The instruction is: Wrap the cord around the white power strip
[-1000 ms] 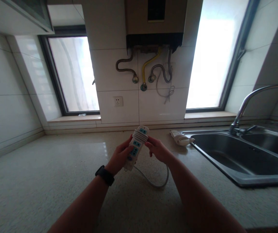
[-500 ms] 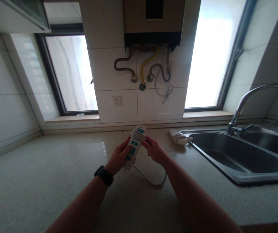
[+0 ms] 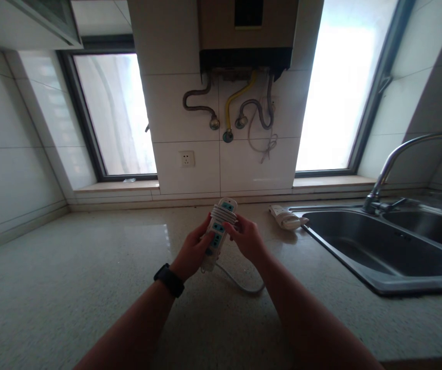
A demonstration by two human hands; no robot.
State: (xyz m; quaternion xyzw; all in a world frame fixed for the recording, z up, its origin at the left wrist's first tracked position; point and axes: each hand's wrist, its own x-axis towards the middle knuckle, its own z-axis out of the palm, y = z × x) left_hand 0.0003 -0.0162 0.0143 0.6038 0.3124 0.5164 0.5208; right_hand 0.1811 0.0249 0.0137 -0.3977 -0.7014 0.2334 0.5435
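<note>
A white power strip (image 3: pixel 217 239) with blue-green sockets is held tilted above the counter, in the middle of the head view. Several turns of its white cord (image 3: pixel 223 213) are wrapped around the strip's upper part. My left hand (image 3: pixel 194 250) is closed around the strip's lower left side, thumb on its face. At the right edge my right hand (image 3: pixel 247 237) grips the strip by the wound cord, its thumb over the sockets. A loose length of cord hangs below the strip and curves behind my right forearm, where its end is hidden.
On the speckled counter (image 3: pixel 101 288), a white bundled object (image 3: pixel 287 218) lies by the rim of the steel sink (image 3: pixel 375 288). A curved faucet (image 3: pixel 385 164) rises behind the sink. The wall holds a socket (image 3: pixel 186 159) and a water heater (image 3: pixel 247 36) with pipes.
The strip and both hands have shifted slightly right in the view, as the view itself moved a little. My right thumb has come further over the strip's face.
</note>
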